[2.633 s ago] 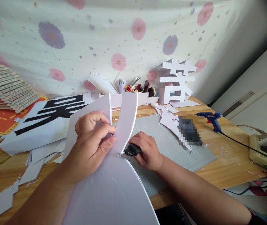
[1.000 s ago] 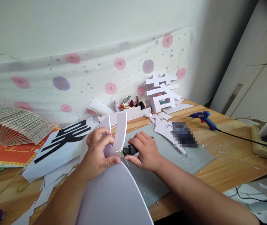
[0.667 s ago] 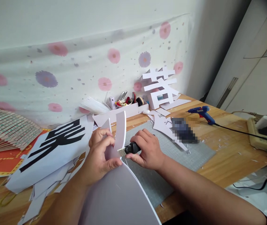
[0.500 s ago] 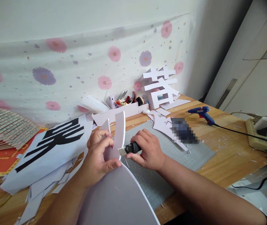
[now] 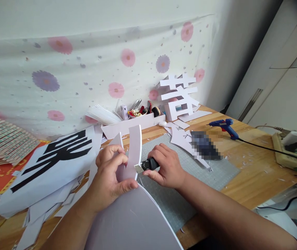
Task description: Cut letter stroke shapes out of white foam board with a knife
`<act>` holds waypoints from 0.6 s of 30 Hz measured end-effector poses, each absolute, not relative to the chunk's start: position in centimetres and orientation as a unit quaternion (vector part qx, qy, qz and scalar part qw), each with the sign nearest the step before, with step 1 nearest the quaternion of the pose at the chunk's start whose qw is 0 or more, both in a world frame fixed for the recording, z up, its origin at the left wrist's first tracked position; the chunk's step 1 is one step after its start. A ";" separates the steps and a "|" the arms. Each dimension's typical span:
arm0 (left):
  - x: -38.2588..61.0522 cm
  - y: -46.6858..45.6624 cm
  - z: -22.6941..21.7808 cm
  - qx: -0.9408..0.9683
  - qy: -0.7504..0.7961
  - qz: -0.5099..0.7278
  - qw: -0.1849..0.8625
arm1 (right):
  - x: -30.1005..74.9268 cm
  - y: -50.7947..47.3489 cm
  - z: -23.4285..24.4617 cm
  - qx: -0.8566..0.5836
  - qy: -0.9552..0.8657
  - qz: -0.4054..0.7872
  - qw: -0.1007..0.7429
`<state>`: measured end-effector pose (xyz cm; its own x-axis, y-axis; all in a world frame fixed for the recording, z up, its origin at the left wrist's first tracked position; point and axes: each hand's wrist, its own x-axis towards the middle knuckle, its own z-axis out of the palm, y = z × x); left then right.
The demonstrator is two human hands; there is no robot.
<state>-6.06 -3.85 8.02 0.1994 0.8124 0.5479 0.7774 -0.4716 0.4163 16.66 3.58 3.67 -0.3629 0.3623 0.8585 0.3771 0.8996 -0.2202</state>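
Observation:
My left hand grips a large white foam board with a curved edge, thumb on the near face. A narrow curved strip of the board stands up beyond the fingers. In my right hand is a black utility knife, its blade against the strip's right edge, just above my left thumb. Both hands are closed. Below them lies a grey cutting mat, partly hidden by the board.
A blue glue gun lies at the right, its cord running to a power strip. A white cut-out character stands at the back beside a tool box. Paper with black lettering and board offcuts lie left.
The knife and both hands have shifted very slightly to the right in view. The blade stays at the strip's edge, and my grip on board and knife is the same.

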 end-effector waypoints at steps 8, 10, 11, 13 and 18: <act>-6.2 -3.8 7.8 0.768 0.526 0.365 0.022 | 16.6 3.9 3.3 -0.234 -0.824 0.008 0.516; -6.4 -3.9 7.8 0.766 0.528 0.365 0.020 | 16.5 3.8 3.3 -0.244 -0.823 0.013 0.512; -6.4 -3.9 7.8 0.765 0.529 0.366 0.018 | 16.5 3.8 3.3 -0.249 -0.824 0.018 0.509; -6.5 -3.9 7.8 0.764 0.533 0.364 0.014 | 16.5 3.8 3.2 -0.257 -0.827 0.030 0.499; -6.4 -4.0 7.9 0.758 0.542 0.363 0.016 | 16.5 3.8 3.1 -0.268 -0.827 0.027 0.494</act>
<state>-6.37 -3.95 7.94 0.1491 0.8331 0.5327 0.8105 -0.4116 0.4168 16.49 3.85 3.11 -0.3687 0.4704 0.8017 0.4170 0.8545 -0.3096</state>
